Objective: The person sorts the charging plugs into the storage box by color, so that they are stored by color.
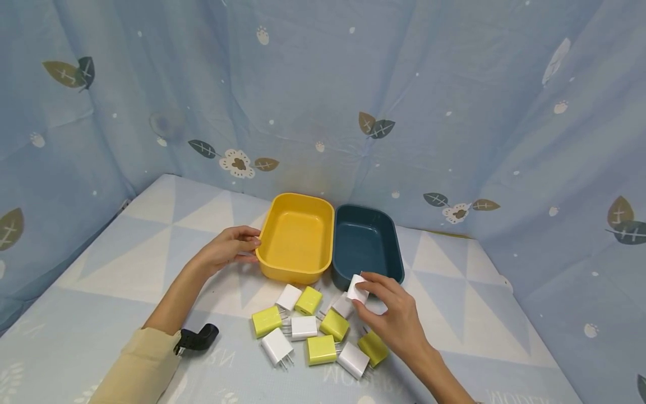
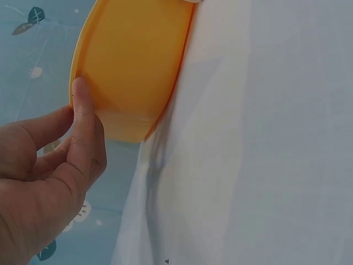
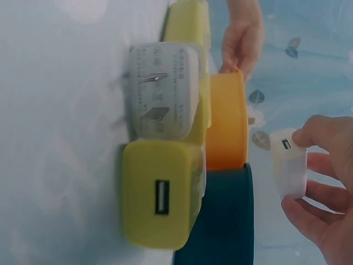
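Note:
My left hand (image 1: 226,250) holds the left rim of a yellow plastic bin (image 1: 295,275), thumb at the edge and a finger against the outer wall (image 2: 129,72). Between thumb and fingers, my right hand (image 1: 396,314) pinches a white USB charger (image 1: 357,288), raised near the front edge of a dark blue bin (image 1: 370,216). The right wrist view shows the USB port of this charger (image 3: 289,163). Both bins look empty inside. In front of them lie several loose yellow chargers (image 1: 321,349) and white chargers (image 1: 277,347), mixed together, some with their prongs showing.
The two bins stand side by side near the back of a table covered with a pale patterned cloth (image 1: 212,303). Blue curtains (image 1: 313,84) hang behind and on both sides. A black device (image 1: 199,338) is at the left wrist.

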`<control>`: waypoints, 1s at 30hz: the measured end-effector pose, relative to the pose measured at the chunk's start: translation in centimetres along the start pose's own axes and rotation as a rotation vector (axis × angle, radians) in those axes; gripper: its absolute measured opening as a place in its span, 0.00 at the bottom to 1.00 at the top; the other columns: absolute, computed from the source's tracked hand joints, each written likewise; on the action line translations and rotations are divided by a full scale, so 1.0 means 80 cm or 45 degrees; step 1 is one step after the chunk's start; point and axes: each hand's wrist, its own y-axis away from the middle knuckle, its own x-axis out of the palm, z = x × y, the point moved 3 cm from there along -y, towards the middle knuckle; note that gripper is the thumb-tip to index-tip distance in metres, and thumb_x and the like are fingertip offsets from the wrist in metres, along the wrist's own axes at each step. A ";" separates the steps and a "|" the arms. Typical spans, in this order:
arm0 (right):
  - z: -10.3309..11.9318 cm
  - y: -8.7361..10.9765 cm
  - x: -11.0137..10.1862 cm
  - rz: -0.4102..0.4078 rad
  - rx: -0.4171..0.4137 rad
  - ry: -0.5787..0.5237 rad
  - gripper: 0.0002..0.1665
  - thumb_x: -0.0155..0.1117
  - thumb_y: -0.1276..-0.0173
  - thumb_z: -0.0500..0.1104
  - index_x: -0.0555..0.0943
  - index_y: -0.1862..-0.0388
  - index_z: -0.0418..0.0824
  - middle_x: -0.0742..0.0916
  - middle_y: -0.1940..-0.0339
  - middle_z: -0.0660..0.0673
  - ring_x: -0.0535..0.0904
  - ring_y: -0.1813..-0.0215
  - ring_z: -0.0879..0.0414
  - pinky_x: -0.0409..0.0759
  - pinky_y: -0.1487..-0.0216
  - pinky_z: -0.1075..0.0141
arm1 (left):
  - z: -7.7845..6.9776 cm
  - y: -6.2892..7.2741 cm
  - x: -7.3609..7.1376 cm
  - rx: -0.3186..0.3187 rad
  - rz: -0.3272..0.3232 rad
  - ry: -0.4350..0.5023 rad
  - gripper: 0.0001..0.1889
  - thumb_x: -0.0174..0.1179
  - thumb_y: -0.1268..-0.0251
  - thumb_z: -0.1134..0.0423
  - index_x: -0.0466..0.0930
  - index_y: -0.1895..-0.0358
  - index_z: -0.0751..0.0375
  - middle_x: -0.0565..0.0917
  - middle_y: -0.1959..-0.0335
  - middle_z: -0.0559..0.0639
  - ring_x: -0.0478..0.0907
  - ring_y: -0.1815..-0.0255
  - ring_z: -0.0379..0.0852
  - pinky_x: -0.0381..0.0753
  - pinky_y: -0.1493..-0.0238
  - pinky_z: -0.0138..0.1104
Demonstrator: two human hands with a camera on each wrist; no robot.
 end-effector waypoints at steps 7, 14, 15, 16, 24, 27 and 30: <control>0.000 -0.016 0.008 0.010 -0.040 -0.070 0.18 0.79 0.46 0.35 0.86 0.55 0.42 0.84 0.45 0.45 0.80 0.44 0.50 0.76 0.41 0.75 | -0.002 -0.002 0.003 0.009 0.007 0.004 0.21 0.53 0.26 0.71 0.64 0.35 0.79 0.75 0.54 0.58 0.79 0.58 0.44 0.82 0.46 0.48; 0.002 -0.038 0.022 0.031 -0.063 -0.148 0.18 0.79 0.44 0.37 0.86 0.54 0.42 0.84 0.44 0.44 0.80 0.43 0.50 0.80 0.42 0.69 | -0.002 -0.002 0.002 -0.012 -0.008 -0.013 0.22 0.53 0.25 0.70 0.64 0.34 0.78 0.75 0.52 0.60 0.79 0.57 0.45 0.82 0.45 0.47; 0.002 -0.042 0.024 0.035 -0.065 -0.161 0.18 0.78 0.44 0.37 0.86 0.54 0.42 0.84 0.44 0.44 0.80 0.43 0.51 0.80 0.42 0.67 | -0.002 -0.002 0.002 -0.009 -0.006 -0.010 0.22 0.53 0.25 0.70 0.63 0.34 0.79 0.75 0.52 0.60 0.79 0.57 0.45 0.82 0.46 0.47; 0.003 -0.046 0.027 0.039 -0.068 -0.177 0.17 0.78 0.44 0.37 0.86 0.54 0.41 0.84 0.44 0.44 0.80 0.43 0.51 0.81 0.43 0.65 | -0.001 -0.002 0.002 -0.006 -0.003 -0.008 0.22 0.53 0.25 0.70 0.63 0.34 0.79 0.75 0.52 0.60 0.79 0.57 0.45 0.82 0.46 0.47; 0.007 -0.080 0.064 0.132 -0.022 -0.288 0.15 0.76 0.40 0.40 0.86 0.54 0.40 0.83 0.44 0.46 0.79 0.43 0.52 0.82 0.42 0.61 | -0.001 0.002 -0.002 -0.010 0.012 0.053 0.22 0.52 0.26 0.72 0.62 0.34 0.80 0.75 0.55 0.57 0.79 0.59 0.44 0.86 0.51 0.39; 0.009 -0.093 0.083 0.180 0.032 -0.320 0.14 0.75 0.38 0.41 0.86 0.54 0.41 0.83 0.44 0.47 0.78 0.43 0.54 0.84 0.46 0.60 | -0.001 0.004 -0.004 -0.014 0.013 0.056 0.22 0.52 0.26 0.72 0.62 0.34 0.80 0.75 0.55 0.57 0.78 0.59 0.44 0.86 0.52 0.39; 0.011 -0.103 0.098 0.200 0.049 -0.336 0.13 0.75 0.38 0.41 0.86 0.55 0.40 0.84 0.45 0.47 0.79 0.45 0.54 0.85 0.49 0.61 | -0.001 0.002 -0.001 -0.005 0.023 0.063 0.22 0.52 0.26 0.72 0.62 0.34 0.80 0.75 0.55 0.57 0.78 0.59 0.44 0.86 0.52 0.39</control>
